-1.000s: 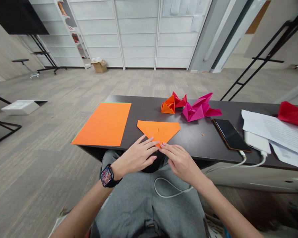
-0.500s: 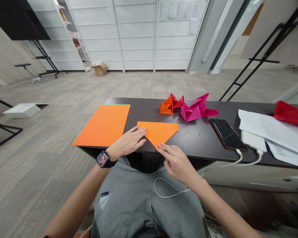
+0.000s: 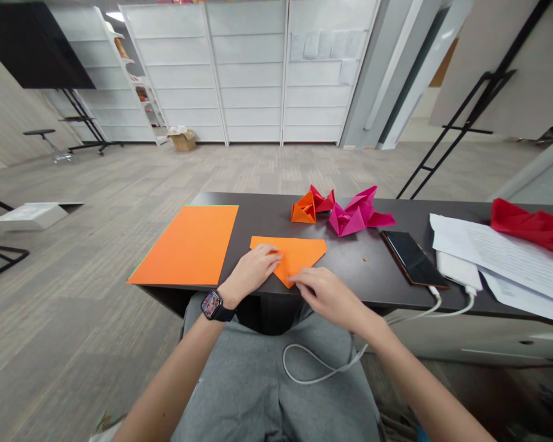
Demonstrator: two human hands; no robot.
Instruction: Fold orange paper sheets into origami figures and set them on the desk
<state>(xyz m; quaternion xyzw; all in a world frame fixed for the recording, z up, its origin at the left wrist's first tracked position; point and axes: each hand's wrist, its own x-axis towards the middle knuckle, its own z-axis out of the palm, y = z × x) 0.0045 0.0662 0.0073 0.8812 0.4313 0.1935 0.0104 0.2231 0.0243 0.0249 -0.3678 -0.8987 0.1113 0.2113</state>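
An orange paper folded into a downward-pointing triangle lies on the dark table, near its front edge. My left hand, with a smartwatch on the wrist, rests on the paper's left part, fingers curled and pressing down. My right hand lies with its fingertips at the triangle's lower tip, fingers held together and flat against the table.
A flat orange sheet lies at the left. Behind the paper sit a small orange and red folded figure and a pink one. To the right are a black phone, a white power bank with cable, printed papers and red paper.
My left hand slid from the triangle's lower tip up along its left edge and now presses there. My right hand stays at the tip. The camera tilted up a little.
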